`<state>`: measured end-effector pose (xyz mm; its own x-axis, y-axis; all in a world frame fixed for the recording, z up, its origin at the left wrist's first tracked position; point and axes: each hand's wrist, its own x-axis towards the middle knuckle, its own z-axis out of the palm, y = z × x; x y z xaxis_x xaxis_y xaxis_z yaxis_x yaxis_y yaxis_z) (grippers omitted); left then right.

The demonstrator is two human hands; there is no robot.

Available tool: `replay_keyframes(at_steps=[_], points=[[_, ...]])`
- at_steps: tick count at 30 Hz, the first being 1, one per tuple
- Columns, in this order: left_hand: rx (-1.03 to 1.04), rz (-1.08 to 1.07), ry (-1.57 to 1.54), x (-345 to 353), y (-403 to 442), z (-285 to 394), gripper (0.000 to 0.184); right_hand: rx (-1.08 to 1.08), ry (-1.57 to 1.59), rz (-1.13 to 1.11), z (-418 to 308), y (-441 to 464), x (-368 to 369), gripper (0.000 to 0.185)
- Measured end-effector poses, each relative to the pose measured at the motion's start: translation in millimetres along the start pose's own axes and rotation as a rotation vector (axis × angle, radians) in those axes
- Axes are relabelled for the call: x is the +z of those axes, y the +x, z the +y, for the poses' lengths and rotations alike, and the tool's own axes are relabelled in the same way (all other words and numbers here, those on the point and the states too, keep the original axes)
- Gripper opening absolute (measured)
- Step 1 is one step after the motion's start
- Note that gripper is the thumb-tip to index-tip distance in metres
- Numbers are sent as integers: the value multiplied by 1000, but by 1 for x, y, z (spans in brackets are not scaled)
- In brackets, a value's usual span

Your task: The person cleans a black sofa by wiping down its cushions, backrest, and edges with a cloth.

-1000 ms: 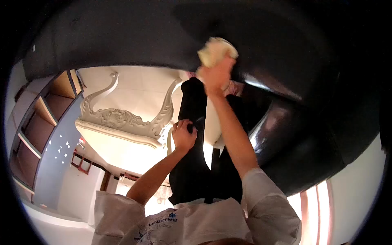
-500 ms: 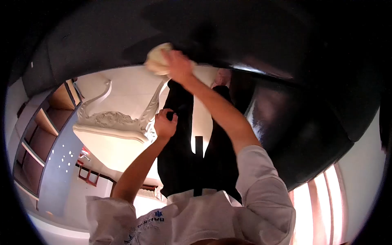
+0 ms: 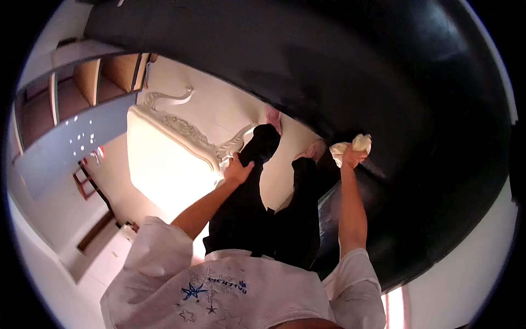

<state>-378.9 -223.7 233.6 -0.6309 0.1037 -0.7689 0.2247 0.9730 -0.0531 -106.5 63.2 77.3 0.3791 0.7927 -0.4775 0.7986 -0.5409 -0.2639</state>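
A pale yellow cloth (image 3: pixel 339 153) is bunched in my right hand (image 3: pixel 355 157), with folds sticking out on both sides of the fingers. That hand is at the lower edge of a large black sofa (image 3: pixel 263 52) with a smooth, slightly shiny surface. The cloth appears to touch the sofa, though the dark surface makes the contact hard to see. My left hand (image 3: pixel 238 170) rests on the black trouser leg (image 3: pixel 249 192) near the knee, thumb apart from the fingers, holding nothing.
To the left stands a cream table (image 3: pixel 170 159) with carved, curved legs. Beyond it is a shelf unit (image 3: pixel 97 82) with open compartments and a grey-blue side panel. My bare feet (image 3: pixel 313 149) are on the pale floor, close to the sofa. A bright curtain (image 3: pixel 395 307) hangs at the lower right.
My right hand and the cloth have moved right along the sofa's lower edge. The view has turned, and my left hand now lies on the leg with its fingers less curled.
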Motion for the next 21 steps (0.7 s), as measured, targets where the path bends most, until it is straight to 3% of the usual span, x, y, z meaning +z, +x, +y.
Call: replay_keyframes(at_steps=[2,5,6,9,12,15,17,21], points=[[75,-55,54,-33,1,9,82,139,-14,-32,-16,26,-8,92],[223,-102,36,-38,18,27,85,12,-89,-34,-13,59,5,97],[147,-136,48,-29,24,38,88,72,-213,27,-27,54,9,100],[214,-95,152,-14,49,69,72,83,-385,103,-67,25,21,108],[222,-101,116,-41,63,79,59,-54,-341,51,-104,-4,72,101],[147,-132,-253,-61,99,57,55,-403,-195,36,-239,-87,153,101],[151,-94,-303,-67,108,47,52,-361,-73,-185,-370,-174,195,101],[35,-205,-380,-98,126,34,53,-671,-50,-250,-525,-272,325,99]])
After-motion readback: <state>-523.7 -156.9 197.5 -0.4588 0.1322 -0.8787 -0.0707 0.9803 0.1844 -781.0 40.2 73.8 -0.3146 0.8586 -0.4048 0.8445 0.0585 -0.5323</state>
